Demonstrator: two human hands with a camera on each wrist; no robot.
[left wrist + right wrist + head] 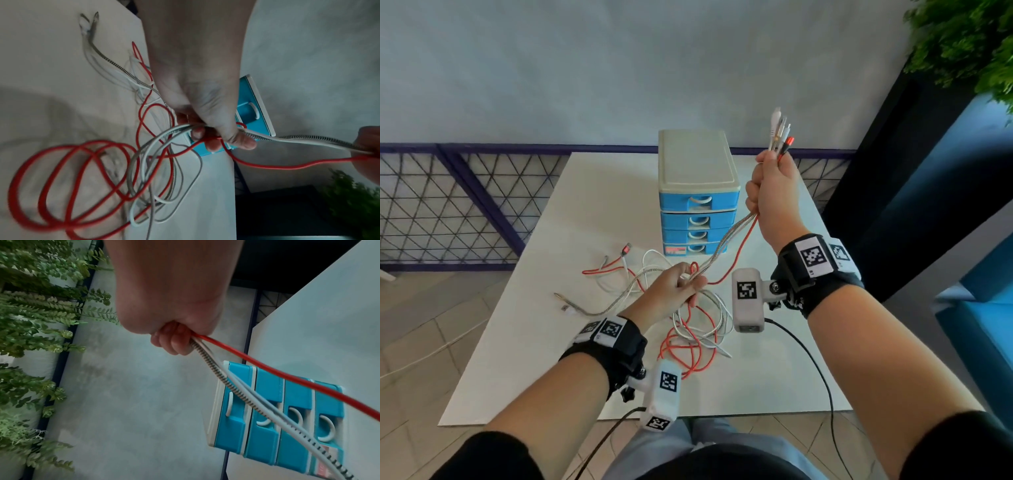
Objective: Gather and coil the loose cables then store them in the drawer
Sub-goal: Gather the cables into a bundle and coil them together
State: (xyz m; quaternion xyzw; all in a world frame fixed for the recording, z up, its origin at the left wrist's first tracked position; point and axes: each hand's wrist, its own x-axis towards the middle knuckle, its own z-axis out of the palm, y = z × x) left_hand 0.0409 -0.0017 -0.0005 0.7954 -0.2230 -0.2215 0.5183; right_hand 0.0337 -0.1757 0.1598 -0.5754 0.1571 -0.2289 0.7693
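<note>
Observation: the right hand (pixel 770 195) is raised above the white table (pixel 774 377), fist clenched round the plug ends of the cables (pixel 729 236). The plugs (pixel 780 132) stand up out of the top of the fist. The right wrist view confirms fingers curled tight on a red cable (pixel 287 374), a white cable and a braided cable (pixel 242 397).

The left hand (pixel 671 291) sits lower and nearer the body, just above the table. Its fingers (pixel 242 142) and thumb pinch the same bundle further down its length. How many strands pass through this pinch cannot be told exactly.

Key relation: the held span runs as 1 straight diagonal, from the left hand's pinch up and away to the right fist. Its long axis points from lower left to upper right, crossing in front of the blue drawer unit (pixel 698 192). All slack lies beyond the left hand: red loops (pixel 688 346) and white loops (pixel 709 322) rest tangled on the table below and beside it, with free ends (pixel 626 250) trailing to the left.

Assessment: gathering is partly done; no tidy coil is formed yet. The left hand is nearer the slack, so feeding cable upward falls to it, while the right hand serves as anchor. All 4 drawers appear closed. Risk: the crossed loops may knot if drawn tight.
</note>
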